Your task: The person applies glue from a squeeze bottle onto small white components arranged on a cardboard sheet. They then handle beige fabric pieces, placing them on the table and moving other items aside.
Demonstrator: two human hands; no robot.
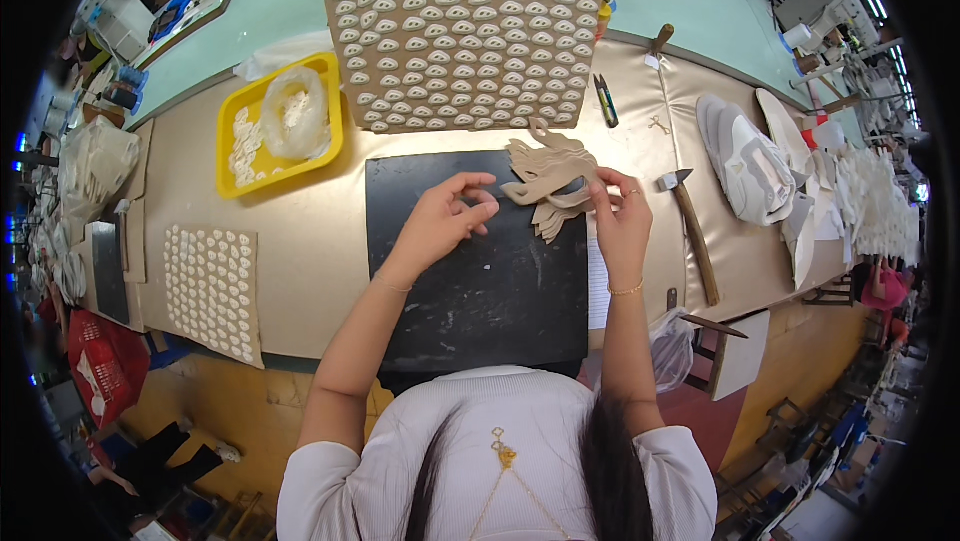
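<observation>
A black work mat [470, 311] lies in front of me. On its far right corner a loose pile of tan, strap-like cut pieces [550, 166] overlaps in several directions. My right hand [622, 216] is at the pile's right side, its thumb and fingers pinching the edge of a tan piece. Over the middle of the mat hovers my left hand [452, 213], fingers bent and apart with nothing in them. Just beyond the mat, a brown board [465, 51] carries rows of small white oval parts.
A yellow tray [228, 151] holds a plastic bag and loose white pieces. A smaller sheet of white parts [212, 291] lies at left. To the right are a hammer [695, 236], a green-black cutter [606, 101] and white shoe uppers [745, 166]. A wooden-handled tool [660, 41] lies farther back.
</observation>
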